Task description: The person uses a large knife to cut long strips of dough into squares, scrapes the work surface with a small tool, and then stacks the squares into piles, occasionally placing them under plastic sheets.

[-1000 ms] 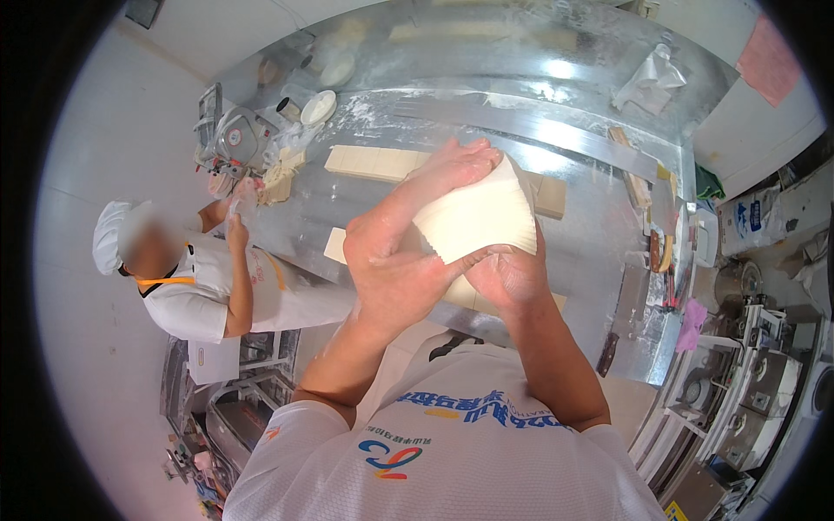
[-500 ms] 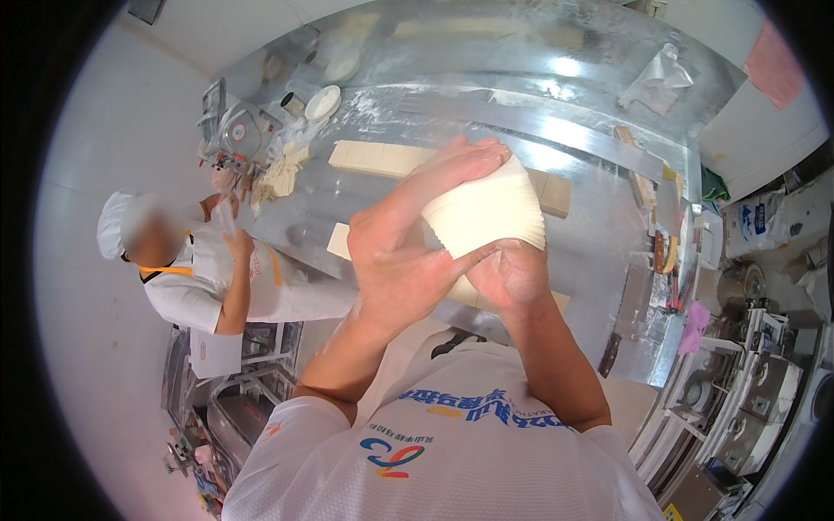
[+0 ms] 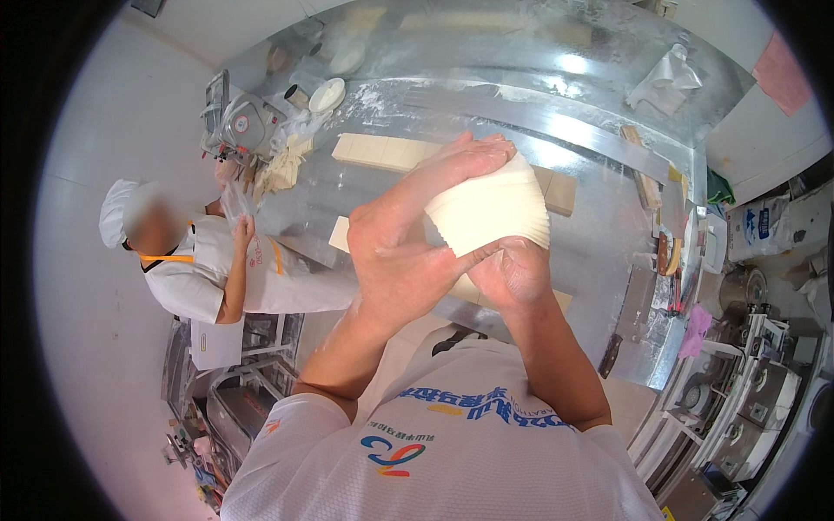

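We hold a pale stack of thin dough sheets (image 3: pixel 491 213) up off the desk, between both hands. Our left hand (image 3: pixel 413 247) lies over the stack from the near-left side, fingers stretched long across its top edge and thumb hooked under the lower corner, so the sheets stay squared and cannot fan apart. Our right hand (image 3: pixel 512 278) sits below, cupped and closed against the underside, taking the weight. Both hands are thus clamped on the stack, pressing toward each other, and both look dusted with flour, which we judge keeps the dough from sticking to the skin.

Beneath the stack lies the steel desk (image 3: pixel 599 226), floured in streaks. A long row of dough slabs (image 3: pixel 387 152) runs across it just beyond our fingers, cut into blocks and laid end to end, with another block (image 3: pixel 560 193) showing to the right of the stack and a small piece (image 3: pixel 340 234) at the near-left edge. They lie flat and apart from each other, likely so they do not fuse.

Further left, a round white bowl (image 3: pixel 327 94) stands near a metal machine (image 3: pixel 236 126) at the desk's corner, with pale dough scraps (image 3: pixel 282 167) piled beside it. A co-worker in white uniform and cap (image 3: pixel 204 265) stands at that corner, one hand raised toward the machine. On the right edge, a wooden-handled tool (image 3: pixel 641 174) lies along the rim, and a crumpled plastic bag (image 3: pixel 665 78) rests at the far side.
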`<state>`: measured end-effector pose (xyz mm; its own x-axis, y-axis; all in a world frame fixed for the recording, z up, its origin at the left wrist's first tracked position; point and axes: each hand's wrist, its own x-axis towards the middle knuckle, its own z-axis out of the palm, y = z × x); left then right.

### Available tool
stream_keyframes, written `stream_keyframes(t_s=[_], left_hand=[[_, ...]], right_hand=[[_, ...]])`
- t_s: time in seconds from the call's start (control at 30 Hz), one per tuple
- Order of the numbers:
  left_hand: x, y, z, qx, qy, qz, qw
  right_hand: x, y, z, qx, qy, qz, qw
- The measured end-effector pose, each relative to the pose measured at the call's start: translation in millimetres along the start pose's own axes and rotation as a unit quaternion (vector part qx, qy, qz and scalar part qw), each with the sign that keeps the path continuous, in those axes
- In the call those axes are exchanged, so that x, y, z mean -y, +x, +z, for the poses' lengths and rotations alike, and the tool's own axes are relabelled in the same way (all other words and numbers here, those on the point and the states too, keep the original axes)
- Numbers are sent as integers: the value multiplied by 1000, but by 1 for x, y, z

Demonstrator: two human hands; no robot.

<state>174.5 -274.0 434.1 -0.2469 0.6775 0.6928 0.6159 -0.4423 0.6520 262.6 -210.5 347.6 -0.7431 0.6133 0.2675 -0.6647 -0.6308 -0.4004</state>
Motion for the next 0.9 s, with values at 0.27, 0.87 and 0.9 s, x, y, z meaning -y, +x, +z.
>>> stream_keyframes(t_s=[0.27,0.87,0.9], left_hand=[[2,1,-2,3,-5,8,1000],[18,-6,-11,32,1,0,999],[20,-5,-11,32,-3,3,999]], right_hand=[[-5,2,-9,29,13,-18,999],[-8,8,-24,40,120,-6,992],[-8,9,-25,42,117,-6,992]])
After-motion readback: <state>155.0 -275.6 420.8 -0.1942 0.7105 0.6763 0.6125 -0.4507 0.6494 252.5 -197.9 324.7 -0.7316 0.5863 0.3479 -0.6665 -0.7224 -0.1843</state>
